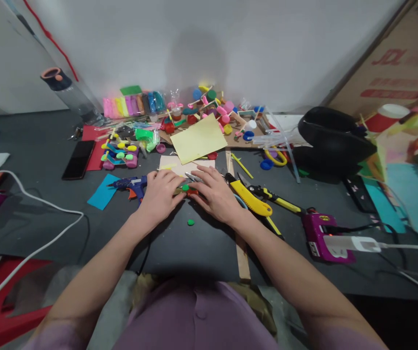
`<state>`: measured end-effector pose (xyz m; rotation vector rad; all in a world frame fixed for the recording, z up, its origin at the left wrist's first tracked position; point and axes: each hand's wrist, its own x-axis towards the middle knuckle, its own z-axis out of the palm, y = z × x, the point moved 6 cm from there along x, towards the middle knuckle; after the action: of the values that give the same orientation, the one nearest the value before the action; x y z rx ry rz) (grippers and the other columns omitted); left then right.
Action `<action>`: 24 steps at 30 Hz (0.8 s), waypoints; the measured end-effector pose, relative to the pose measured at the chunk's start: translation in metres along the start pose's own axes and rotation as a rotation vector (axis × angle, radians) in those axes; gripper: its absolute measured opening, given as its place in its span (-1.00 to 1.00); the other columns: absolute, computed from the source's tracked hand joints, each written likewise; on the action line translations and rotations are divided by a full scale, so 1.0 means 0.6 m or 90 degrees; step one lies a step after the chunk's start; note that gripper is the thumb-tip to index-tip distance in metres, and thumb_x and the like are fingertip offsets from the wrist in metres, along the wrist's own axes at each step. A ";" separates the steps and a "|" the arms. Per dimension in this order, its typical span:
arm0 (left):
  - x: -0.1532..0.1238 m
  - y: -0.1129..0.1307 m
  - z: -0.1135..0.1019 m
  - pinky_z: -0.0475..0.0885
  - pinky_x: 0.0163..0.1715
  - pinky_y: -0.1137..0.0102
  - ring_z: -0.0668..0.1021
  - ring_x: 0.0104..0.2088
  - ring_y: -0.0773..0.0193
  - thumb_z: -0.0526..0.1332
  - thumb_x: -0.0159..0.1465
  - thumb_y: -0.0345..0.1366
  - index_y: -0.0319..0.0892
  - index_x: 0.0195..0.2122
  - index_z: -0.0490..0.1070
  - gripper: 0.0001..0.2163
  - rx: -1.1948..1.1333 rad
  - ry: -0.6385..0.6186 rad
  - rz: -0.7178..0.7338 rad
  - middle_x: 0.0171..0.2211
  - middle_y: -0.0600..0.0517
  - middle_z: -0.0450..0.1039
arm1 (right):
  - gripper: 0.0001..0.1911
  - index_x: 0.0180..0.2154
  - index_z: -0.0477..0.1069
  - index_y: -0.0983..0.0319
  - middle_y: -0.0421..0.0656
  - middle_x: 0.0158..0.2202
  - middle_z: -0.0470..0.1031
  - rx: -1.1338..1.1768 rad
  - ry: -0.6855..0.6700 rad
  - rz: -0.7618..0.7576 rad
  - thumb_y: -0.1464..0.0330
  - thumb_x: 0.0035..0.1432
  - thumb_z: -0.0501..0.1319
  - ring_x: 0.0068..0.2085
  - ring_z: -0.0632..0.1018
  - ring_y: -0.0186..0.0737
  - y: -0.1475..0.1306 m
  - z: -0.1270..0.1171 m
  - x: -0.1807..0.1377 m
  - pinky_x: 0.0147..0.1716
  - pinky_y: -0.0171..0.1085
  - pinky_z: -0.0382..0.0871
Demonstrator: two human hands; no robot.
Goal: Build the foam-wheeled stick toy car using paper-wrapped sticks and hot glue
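Both my hands meet at the middle of the dark table (41, 150). My left hand (160, 194) has its fingers curled over a small piece with green and red parts (187, 189). My right hand (214, 192) presses on the same piece from the right, its fingers bent, with thin metal tips (193, 177) showing just beyond them. A small green cap (190, 222) lies on the table just in front of my hands. A blue glue gun (130, 184) lies left of my left hand.
A yellow utility knife (252, 200) and a purple power strip (320, 236) lie to the right. A yellow sheet (199, 138), colourful caps, sticks and clay packs crowd the far side. A black phone (78, 159) and white cable (48, 206) are at the left.
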<state>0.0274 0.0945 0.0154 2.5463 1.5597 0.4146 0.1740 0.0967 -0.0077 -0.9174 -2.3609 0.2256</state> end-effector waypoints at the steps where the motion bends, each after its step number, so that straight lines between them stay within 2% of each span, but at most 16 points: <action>1: 0.000 0.000 0.000 0.23 -0.03 0.06 0.49 0.06 -0.08 0.25 0.36 -0.30 -0.15 -0.03 0.52 -0.81 -0.002 0.003 -0.001 -0.02 -0.15 0.62 | -0.79 -0.05 0.56 0.24 0.14 0.18 0.49 -0.001 0.002 -0.001 0.34 0.37 0.19 0.33 0.36 0.17 0.000 0.000 0.000 0.27 0.27 0.28; 8: -0.002 -0.003 -0.006 0.21 0.00 0.06 0.50 0.06 -0.04 0.12 0.46 -0.29 -0.15 -0.07 0.55 -0.80 -0.015 0.041 -0.025 -0.03 -0.14 0.63 | -0.79 -0.07 0.56 0.27 0.15 0.17 0.50 -0.005 0.010 -0.012 0.34 0.38 0.19 0.32 0.38 0.18 -0.002 -0.003 0.003 0.27 0.23 0.31; 12: 0.000 -0.004 -0.006 0.20 0.01 0.05 0.50 0.05 -0.03 0.14 0.45 -0.28 -0.10 -0.12 0.55 -0.82 -0.016 0.042 -0.025 -0.06 -0.10 0.64 | -0.78 -0.06 0.56 0.24 0.11 0.16 0.50 -0.005 0.008 -0.011 0.34 0.39 0.18 0.31 0.38 0.16 -0.003 -0.002 0.003 0.26 0.22 0.32; 19: 0.005 -0.002 -0.003 0.20 -0.01 0.06 0.52 0.03 -0.02 0.18 0.43 -0.30 -0.15 -0.18 0.56 -0.84 -0.014 0.037 -0.017 -0.11 -0.10 0.64 | -0.78 -0.04 0.56 0.24 0.11 0.16 0.51 0.008 0.010 -0.009 0.35 0.39 0.18 0.31 0.39 0.16 -0.002 0.000 0.004 0.25 0.23 0.33; 24: 0.002 -0.008 -0.007 0.20 -0.02 0.08 0.53 0.01 -0.01 0.20 0.42 -0.29 -0.14 -0.18 0.56 -0.86 -0.014 0.069 -0.024 -0.10 -0.08 0.65 | -0.79 -0.05 0.56 0.24 0.13 0.15 0.51 0.021 0.029 -0.008 0.36 0.38 0.19 0.30 0.40 0.16 -0.001 -0.008 0.002 0.26 0.23 0.33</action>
<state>0.0226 0.0976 0.0183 2.5117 1.6270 0.5719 0.1758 0.0971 -0.0030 -0.8819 -2.3141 0.2358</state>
